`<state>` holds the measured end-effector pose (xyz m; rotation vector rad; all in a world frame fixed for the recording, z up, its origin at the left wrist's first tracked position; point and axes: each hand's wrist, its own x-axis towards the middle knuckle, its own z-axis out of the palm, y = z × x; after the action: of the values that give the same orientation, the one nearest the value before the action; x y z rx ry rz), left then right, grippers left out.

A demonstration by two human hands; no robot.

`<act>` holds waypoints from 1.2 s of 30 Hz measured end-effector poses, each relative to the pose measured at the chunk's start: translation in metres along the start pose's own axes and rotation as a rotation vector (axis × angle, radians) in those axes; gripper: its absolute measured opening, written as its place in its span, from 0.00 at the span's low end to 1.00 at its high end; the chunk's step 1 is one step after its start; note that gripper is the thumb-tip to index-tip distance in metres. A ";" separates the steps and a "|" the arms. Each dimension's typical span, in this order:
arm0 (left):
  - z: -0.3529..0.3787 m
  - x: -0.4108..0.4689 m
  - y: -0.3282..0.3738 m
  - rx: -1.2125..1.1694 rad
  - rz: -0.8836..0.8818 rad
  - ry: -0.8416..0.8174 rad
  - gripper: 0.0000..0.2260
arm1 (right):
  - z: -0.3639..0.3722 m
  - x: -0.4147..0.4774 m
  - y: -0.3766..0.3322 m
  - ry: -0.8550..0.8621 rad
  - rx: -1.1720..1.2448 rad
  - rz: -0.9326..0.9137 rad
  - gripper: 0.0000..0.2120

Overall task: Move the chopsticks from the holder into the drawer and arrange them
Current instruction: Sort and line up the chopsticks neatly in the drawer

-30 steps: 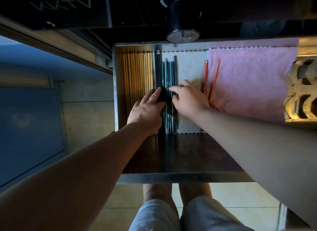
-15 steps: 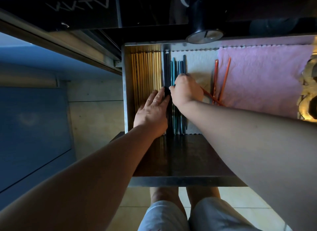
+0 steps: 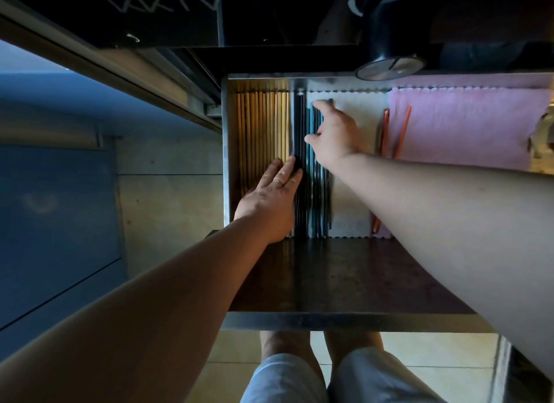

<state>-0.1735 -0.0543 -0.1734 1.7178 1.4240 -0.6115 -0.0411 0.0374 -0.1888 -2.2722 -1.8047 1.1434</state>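
Head view: drawer (image 3: 225,163) at centre frame. From its left wall rightward, side by side: wooden chopsticks (image 3: 260,127), black chopsticks (image 3: 298,124), blue chopsticks (image 3: 315,201). Flat left hand (image 3: 269,198), fingers straight, presses the wooden and black rows. Outstretched right hand (image 3: 335,136) rests on the blue set. Two orange chopsticks (image 3: 401,133) lie at the edge of the pink cloth (image 3: 464,127).

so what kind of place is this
Most likely a home kitchen: an open drawer holds chopsticks sorted by colour, a black control knob like a cooker's sits just above it, and the floor is tiled.
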 end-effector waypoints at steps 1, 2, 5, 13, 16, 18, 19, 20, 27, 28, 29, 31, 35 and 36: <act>-0.001 0.000 0.000 0.001 0.000 -0.007 0.37 | 0.000 0.001 0.000 0.001 -0.015 -0.001 0.25; -0.001 0.000 0.000 0.001 -0.001 -0.013 0.37 | 0.000 0.002 0.000 -0.001 -0.031 -0.003 0.26; -0.003 0.000 -0.001 0.012 -0.001 -0.027 0.38 | -0.001 0.007 -0.002 -0.026 -0.078 -0.019 0.30; -0.005 -0.002 0.001 0.001 -0.001 -0.028 0.38 | -0.004 0.018 -0.006 -0.038 -0.078 -0.009 0.19; -0.007 -0.003 0.003 -0.013 -0.004 -0.032 0.37 | -0.003 0.016 -0.003 -0.030 -0.073 -0.034 0.17; -0.006 -0.003 0.003 -0.012 -0.005 -0.029 0.36 | -0.002 0.015 -0.001 -0.025 -0.065 -0.046 0.17; -0.006 -0.003 0.003 -0.011 -0.007 -0.028 0.36 | -0.002 0.014 0.000 -0.027 -0.064 -0.049 0.17; -0.006 -0.003 0.003 -0.010 -0.009 -0.028 0.36 | -0.001 0.014 0.001 -0.027 -0.062 -0.052 0.17; -0.006 -0.003 0.004 0.005 -0.010 -0.029 0.36 | -0.008 0.008 0.000 -0.001 -0.016 -0.062 0.17; -0.006 -0.003 0.004 0.004 -0.011 -0.028 0.36 | -0.008 0.006 0.000 0.012 0.028 -0.058 0.17; -0.006 -0.003 0.004 0.002 -0.013 -0.027 0.36 | -0.009 0.004 0.000 0.026 0.084 -0.051 0.17; -0.006 -0.003 0.005 -0.006 -0.019 -0.023 0.36 | -0.007 -0.002 0.003 0.019 0.184 -0.018 0.15; -0.005 -0.004 0.007 -0.039 -0.017 -0.005 0.36 | 0.002 -0.020 0.018 -0.174 0.273 0.082 0.10; -0.005 -0.005 0.008 -0.041 -0.017 -0.004 0.36 | 0.002 -0.024 0.022 -0.234 0.238 0.108 0.11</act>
<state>-0.1680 -0.0531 -0.1645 1.6732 1.4399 -0.5906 -0.0255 0.0086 -0.1879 -2.1979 -1.5249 1.6063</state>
